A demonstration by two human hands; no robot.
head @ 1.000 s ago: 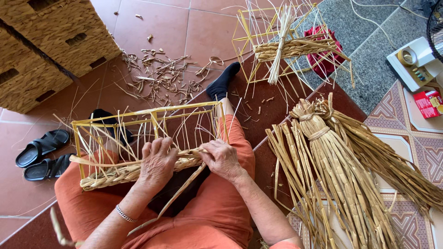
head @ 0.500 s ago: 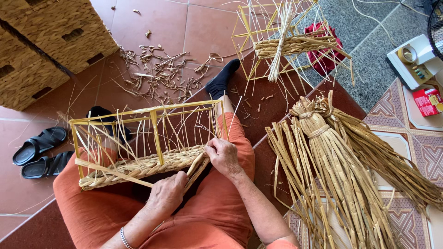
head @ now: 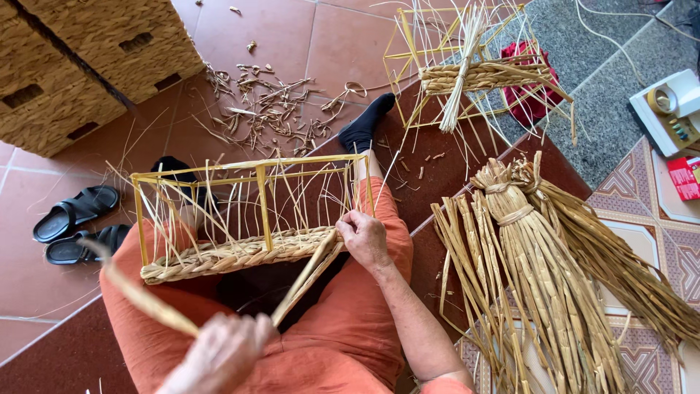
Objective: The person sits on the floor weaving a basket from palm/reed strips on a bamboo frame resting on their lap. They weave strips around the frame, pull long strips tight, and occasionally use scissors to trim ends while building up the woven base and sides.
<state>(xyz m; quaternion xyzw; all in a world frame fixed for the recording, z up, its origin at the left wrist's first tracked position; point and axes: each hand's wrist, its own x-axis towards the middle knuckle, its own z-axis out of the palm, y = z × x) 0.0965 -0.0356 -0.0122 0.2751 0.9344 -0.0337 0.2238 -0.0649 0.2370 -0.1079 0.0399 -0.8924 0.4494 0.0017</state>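
Looking down from the head camera, I have the yellow wire basket frame with its woven straw base [head: 248,219] resting across my lap on the orange trousers [head: 343,343]. It is the biggest thing near my hands, and its braided lower band runs from my left side to just under my right hand.

Beyond my right hand, well apart on the patterned mat, lies the large tied bundle of dried straw stalks [head: 539,277]. Farther off, past my black-socked foot [head: 364,120], stands a second wire frame with a straw band half woven [head: 474,73]. To the far left of my left hand sit finished woven straw boxes [head: 80,66] and a pair of black sandals [head: 73,226], with straw trimmings [head: 270,109] scattered on the red tiles between.

Since a second ago my left hand [head: 219,357] has left the braid and drawn back toward my body, low in view and blurred; it is closed around the long flat straw strand [head: 306,281], pulling it taut from the frame's near corner. My right hand [head: 362,237] has stayed at that corner, fingers curled and pressing the braid where the strand comes out. I judge that a pass has just been pulled through and is being tightened.
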